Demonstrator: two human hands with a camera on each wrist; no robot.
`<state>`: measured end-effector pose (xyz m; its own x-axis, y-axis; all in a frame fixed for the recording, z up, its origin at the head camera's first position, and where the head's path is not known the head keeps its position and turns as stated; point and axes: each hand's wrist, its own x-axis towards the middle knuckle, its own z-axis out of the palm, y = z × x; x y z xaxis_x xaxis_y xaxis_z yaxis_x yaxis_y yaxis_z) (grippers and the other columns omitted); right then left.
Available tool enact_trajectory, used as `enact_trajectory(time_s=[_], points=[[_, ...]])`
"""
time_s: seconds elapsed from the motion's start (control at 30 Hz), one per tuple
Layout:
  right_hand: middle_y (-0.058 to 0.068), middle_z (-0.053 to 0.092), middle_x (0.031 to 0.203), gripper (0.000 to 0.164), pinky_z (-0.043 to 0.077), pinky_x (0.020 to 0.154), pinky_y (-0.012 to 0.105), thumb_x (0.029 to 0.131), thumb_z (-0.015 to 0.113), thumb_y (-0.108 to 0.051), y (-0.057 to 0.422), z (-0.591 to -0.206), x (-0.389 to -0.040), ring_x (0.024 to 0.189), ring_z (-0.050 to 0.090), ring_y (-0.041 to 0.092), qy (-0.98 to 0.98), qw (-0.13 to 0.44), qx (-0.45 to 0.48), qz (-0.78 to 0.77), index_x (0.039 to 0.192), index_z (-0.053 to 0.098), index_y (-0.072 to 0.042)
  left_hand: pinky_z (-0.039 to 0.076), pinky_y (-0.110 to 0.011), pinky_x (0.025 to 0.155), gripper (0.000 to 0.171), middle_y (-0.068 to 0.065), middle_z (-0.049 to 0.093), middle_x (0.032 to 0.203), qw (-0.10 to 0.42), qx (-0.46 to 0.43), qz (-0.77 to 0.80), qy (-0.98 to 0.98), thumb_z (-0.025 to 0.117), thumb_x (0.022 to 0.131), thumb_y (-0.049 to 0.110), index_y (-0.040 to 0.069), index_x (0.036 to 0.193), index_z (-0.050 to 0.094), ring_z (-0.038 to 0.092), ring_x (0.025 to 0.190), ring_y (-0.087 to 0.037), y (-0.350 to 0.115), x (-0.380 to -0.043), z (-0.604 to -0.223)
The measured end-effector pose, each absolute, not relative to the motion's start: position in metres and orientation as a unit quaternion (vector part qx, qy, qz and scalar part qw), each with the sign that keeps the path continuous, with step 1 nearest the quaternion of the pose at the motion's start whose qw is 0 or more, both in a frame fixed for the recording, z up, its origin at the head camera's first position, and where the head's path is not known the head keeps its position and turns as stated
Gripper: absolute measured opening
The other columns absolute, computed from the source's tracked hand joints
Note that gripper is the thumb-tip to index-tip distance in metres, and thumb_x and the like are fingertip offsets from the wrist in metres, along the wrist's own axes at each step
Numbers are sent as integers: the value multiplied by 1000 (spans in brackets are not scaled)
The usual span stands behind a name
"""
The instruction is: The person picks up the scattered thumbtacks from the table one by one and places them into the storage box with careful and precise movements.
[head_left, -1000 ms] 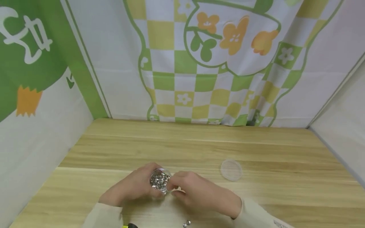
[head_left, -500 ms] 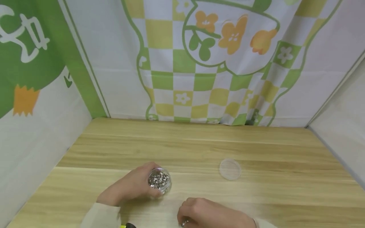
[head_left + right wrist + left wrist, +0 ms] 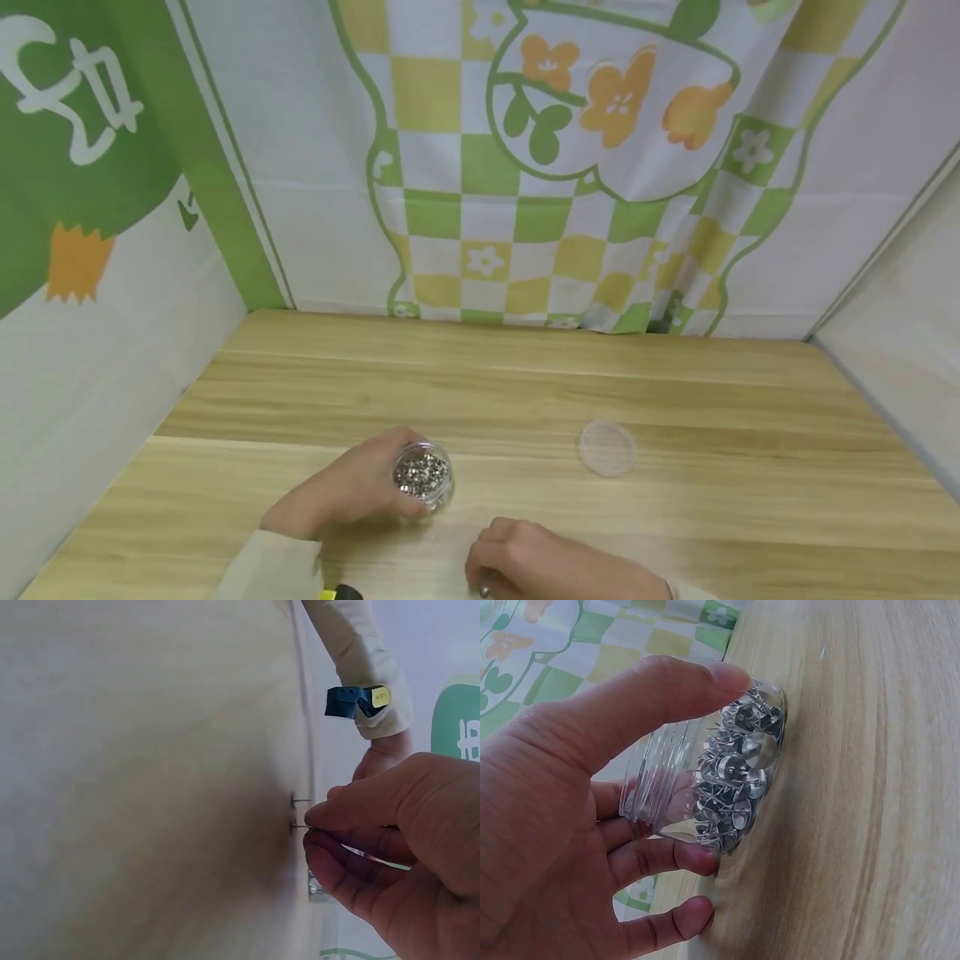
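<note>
In the head view my left hand (image 3: 360, 487) holds a clear plastic jar (image 3: 449, 487) of silver thumbtacks (image 3: 731, 769). The left wrist view shows the thumb along one side and fingers on the other, with the threaded mouth uncapped and the base at the table. My right hand (image 3: 536, 562) is low on the table, to the right of the jar. Seen from the right wrist, two thumbtacks stand on their heads, pins up; thumb and fingertips pinch the pin of one thumbtack (image 3: 294, 826), while the other thumbtack (image 3: 300, 800) stands free beside it.
A clear round lid (image 3: 607, 448) lies flat on the wooden table (image 3: 750, 467), behind and right of the right hand. Printed cloth (image 3: 487, 258) hangs along the back edge and sides. A dark strap with a yellow tag (image 3: 352, 701) sits on the left sleeve.
My right hand has left the jar's mouth and come down toward the near edge, onto the thumbtacks there. The left hand and jar stay in place.
</note>
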<state>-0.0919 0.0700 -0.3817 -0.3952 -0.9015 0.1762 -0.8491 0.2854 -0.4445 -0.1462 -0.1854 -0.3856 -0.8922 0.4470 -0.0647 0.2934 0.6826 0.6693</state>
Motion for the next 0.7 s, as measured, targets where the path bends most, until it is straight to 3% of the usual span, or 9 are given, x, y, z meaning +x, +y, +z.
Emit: enact_trajectory(time_s=[0.2,0.4,0.7], points=[[-4,69,88,18,53,76,10,83,63,4,59,-364,-106,86,57,0,803,15,-541,-250,93,68,-11,51,-56,94,72,-7,64,112,112,203,340,911,86,58,33,7,118,56,59,101,-26,-186,-146,-386],[5,73,88,15,58,76,20,81,67,8,27,-356,-148,84,63,7,804,-10,-512,-301,91,68,-4,53,-54,90,67,-5,64,108,110,211,343,909,86,58,32,9,113,56,59,96,-22,-187,-147,-387],[8,73,91,18,60,78,28,79,68,8,6,-360,-171,86,65,14,805,-30,-510,-301,93,68,-2,53,-51,86,65,-3,63,102,121,203,348,907,86,59,36,9,110,56,58,92,-19,-189,-148,-389]])
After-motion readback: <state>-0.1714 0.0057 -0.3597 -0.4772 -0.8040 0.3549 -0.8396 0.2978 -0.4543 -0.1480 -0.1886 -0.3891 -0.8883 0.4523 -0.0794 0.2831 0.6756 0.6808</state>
